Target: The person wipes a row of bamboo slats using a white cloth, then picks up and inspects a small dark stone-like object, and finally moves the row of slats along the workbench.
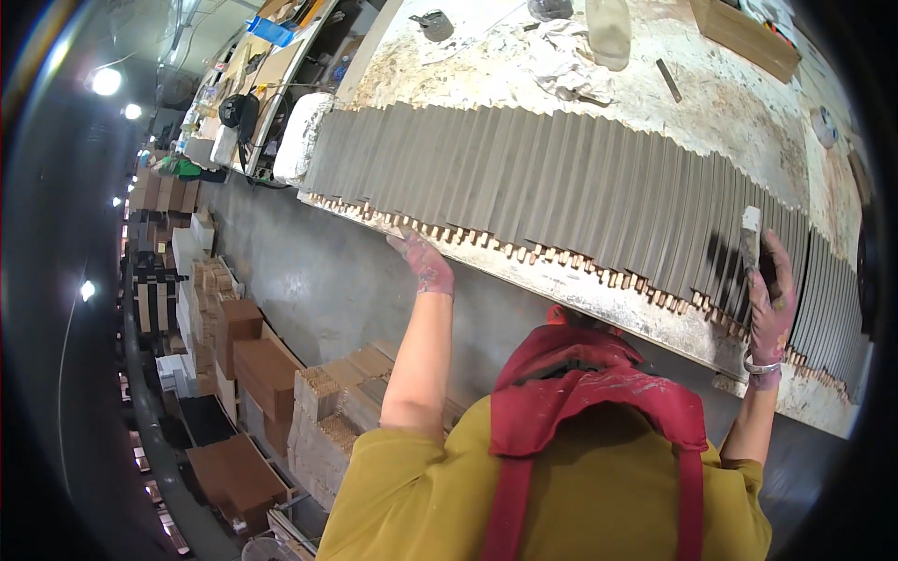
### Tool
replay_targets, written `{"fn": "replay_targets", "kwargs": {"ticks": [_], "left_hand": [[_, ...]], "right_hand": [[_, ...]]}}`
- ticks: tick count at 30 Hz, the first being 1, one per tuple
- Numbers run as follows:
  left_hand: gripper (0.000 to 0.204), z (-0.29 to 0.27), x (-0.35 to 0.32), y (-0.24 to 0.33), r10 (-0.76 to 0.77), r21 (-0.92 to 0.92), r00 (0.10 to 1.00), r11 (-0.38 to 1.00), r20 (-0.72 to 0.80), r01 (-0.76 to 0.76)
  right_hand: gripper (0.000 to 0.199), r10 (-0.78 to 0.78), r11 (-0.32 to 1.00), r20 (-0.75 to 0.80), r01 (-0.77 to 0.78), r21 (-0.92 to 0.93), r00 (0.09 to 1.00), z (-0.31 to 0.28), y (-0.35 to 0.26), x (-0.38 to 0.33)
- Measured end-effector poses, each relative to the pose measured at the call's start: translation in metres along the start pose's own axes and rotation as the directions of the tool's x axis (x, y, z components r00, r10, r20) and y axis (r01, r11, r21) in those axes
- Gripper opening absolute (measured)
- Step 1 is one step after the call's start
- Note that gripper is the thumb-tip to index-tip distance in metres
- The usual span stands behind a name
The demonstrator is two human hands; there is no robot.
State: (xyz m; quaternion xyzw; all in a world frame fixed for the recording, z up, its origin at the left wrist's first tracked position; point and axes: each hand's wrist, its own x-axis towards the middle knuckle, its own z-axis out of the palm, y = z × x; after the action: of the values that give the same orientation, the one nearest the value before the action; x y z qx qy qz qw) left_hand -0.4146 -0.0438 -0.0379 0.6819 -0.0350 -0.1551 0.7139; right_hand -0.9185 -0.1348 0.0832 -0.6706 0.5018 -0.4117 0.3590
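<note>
- Head view: a person in a mustard shirt and red apron (pixel 599 393) works at a long bench (pixel 711 112) crusted with pale filler, seen from above.
- Grey slats (pixel 561 187), set side by side in one long row, run across the bench from 10 o'clock to 3 o'clock; their notched wooden ends overhang the near edge.
- Left hand (pixel 423 262), stained pinkish, rests with loosely curled fingers on the slat ends near the centre of the picture; it touches them but grips nothing that shows.
- Right hand (pixel 772 304), at 3 o'clock, is closed round the handle of a flat scraper (pixel 750 234), whose pale blade stands up against the grey faces.
- A judgement on handling: the slats look thin, stiff and light singly, yet the packed row would be heavy and awkward as a whole. Their coated faces seem liable to mark, so the bare wooden ends at the near edge appear the safest place to take hold.
- The scraper looks rigid and light, and is best held by its handle, as it is here.
- Towards 12 o'clock lie a crumpled rag (pixel 561 56), a cloudy plastic bottle (pixel 610 33) and a wooden tray (pixel 744 37).
- Stacks of cardboard boxes (pixel 253 365) and bundled wooden pieces stand on the floor at 8 o'clock.
</note>
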Motion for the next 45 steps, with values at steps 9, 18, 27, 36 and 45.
{"fn": "replay_targets", "kwargs": {"ticks": [9,18,27,36,45], "left_hand": [[0.070,-0.004,0.004,-0.024,0.042,0.005,0.988,0.999,0.148,-0.043],[0.075,-0.020,-0.044,-0.018,-0.219,0.192,0.944,0.966,0.246,0.174],[0.061,0.034,-0.164,-0.057,-0.244,0.097,0.968,0.966,0.058,0.238],[0.078,0.035,-0.179,-0.101,-0.259,0.084,0.931,0.966,0.257,0.246],[0.090,0.074,-0.247,-0.054,-0.194,0.446,0.981,0.880,0.028,0.162]], "right_hand": [[0.048,0.129,0.990,-0.160,-0.119,0.070,0.979,-0.006,-0.001,-0.051],[0.046,-0.032,0.999,-0.217,0.034,0.009,0.976,-0.050,0.006,-0.040],[0.045,0.027,1.000,-0.277,-0.030,-0.007,0.960,-0.188,0.080,-0.068],[0.048,0.155,0.986,-0.319,-0.125,0.112,0.935,-0.266,0.113,-0.072],[0.046,0.198,0.957,-0.369,-0.098,0.274,0.908,-0.285,0.137,-0.081]]}}
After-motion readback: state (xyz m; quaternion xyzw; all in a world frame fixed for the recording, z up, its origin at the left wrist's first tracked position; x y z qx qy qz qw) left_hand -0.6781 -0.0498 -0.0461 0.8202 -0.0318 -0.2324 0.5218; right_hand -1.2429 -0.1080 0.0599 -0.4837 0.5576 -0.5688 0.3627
